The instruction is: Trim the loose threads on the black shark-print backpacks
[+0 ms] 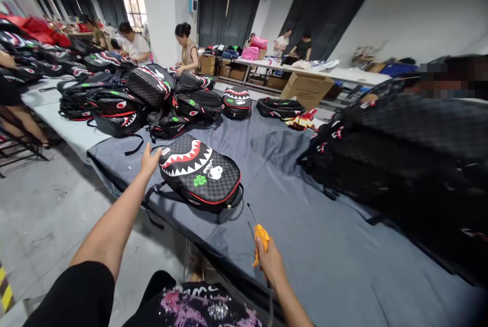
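A black-and-grey checkered backpack (183,177) lies front side up on the cloth-covered table in front of me. It has a shark-mouth print, a green patch and a white cartoon figure. My left hand (149,163) is at the bag's left end, thumb and fingers apart; whether it touches the bag I cannot tell. My right hand (270,258) is wrapped around an orange air blow gun (261,238). Its thin dark nozzle points up and left, near the bag's lower right corner but apart from it. A hose runs down from below that hand.
Several similar backpacks (152,88) are piled at the far left of the table (290,205). A large heap of black bags (400,164) fills the right side. Behind stand an open cardboard box (307,88) and a long white table (274,66). People work around other tables.
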Tool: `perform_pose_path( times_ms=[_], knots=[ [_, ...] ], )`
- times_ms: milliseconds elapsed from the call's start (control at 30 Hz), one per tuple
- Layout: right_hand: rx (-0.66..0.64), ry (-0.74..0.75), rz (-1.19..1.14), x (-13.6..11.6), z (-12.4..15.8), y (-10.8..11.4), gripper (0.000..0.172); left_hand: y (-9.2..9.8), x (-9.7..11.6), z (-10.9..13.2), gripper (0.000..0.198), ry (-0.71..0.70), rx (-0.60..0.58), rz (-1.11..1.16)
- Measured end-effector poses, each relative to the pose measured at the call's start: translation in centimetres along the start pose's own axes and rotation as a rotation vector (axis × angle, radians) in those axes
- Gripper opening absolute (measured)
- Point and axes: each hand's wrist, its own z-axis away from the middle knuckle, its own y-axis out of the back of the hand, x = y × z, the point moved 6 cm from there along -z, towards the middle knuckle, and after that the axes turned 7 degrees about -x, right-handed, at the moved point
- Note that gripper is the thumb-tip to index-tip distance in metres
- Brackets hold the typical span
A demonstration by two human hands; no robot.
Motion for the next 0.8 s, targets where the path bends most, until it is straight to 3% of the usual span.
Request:
perform_pose_path(
  times_ms=[67,133,233,300,400,500,600,700,800],
  knots=[
    [-0.014,-0.071,-0.006,-0.2,-2.4,-0.4,0.055,-3.9,2.8,0.1,0.07,-0.216,-0.127,-0.129],
    [-0.012,-0.124,-0.051,0.2,-4.0,-0.8,0.052,-11.0,3.7,3.8,0.065,-0.384,-0.404,-0.203],
    [0.065,-0.12,-0.154,0.8,-4.0,-1.9,0.049,-21.3,2.5,12.1,0.058,-0.575,-0.807,-0.193],
    [0.145,-0.144,-0.237,1.0,-2.5,-3.4,0.047,-25.0,0.8,14.9,0.053,-0.598,-0.889,-0.186],
    [0.176,-0.243,-0.418,0.2,-0.5,-6.8,0.045,-28.3,-1.1,13.2,0.038,-0.642,-0.957,-0.269],
    [0.151,-0.359,-0.748,-1.2,1.1,-10.5,0.051,-31.6,-2.0,9.2,0.037,-0.833,-0.999,-0.578],
    [0.22,-0.372,-1.01,-2.7,3.2,-13.8,0.052,-33.1,-1.6,6.8,0.028,-1.026,-0.976,-0.793],
    [0.315,-0.299,-1.053,-4.1,4.8,-16.8,0.046,-33.2,2.4,4.5,0.021,-1.108,-0.955,-0.736],
    [0.314,-0.183,-0.996,-5.9,4.9,-19.3,0.044,-32.6,11.3,-1.0,0.029,-1.125,-0.888,-0.468]
  ],
)
